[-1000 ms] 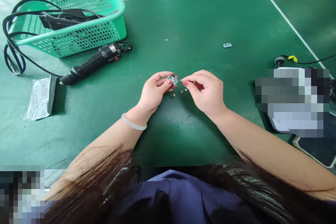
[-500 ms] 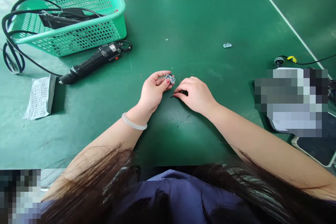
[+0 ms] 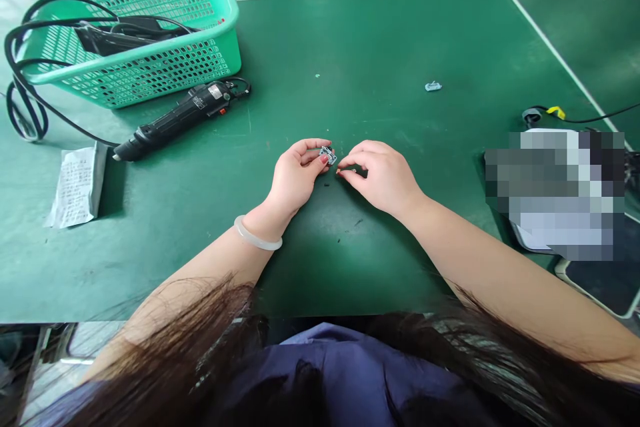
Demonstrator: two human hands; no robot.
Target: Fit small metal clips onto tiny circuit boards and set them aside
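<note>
Between the thumb and fingers of my left hand (image 3: pixel 294 177) is a small grey plastic part (image 3: pixel 329 155) with cut-outs and dark bits on it. My right hand (image 3: pixel 383 177) is just to its right, thumb and forefinger pinched together close to the part. Whatever is in that pinch is too small to name. A tiny black piece (image 3: pixel 327 185) lies on the green table below the gap between my hands. Farther off, to the upper right, lies another small light grey part (image 3: pixel 433 86).
A green plastic basket (image 3: pixel 150 70) with black cables and a dark box stands at the upper left. In front of it lies a black electric screwdriver (image 3: pixel 180 117). Left of that is a folded paper packet (image 3: pixel 77 187). Blurred-out items and a dark tablet-like object (image 3: pixel 600 283) are at right.
My right hand has lifted off the table beside the tiny black piece and moved up toward the grey part. My left hand has shifted slightly right and tilted the part.
</note>
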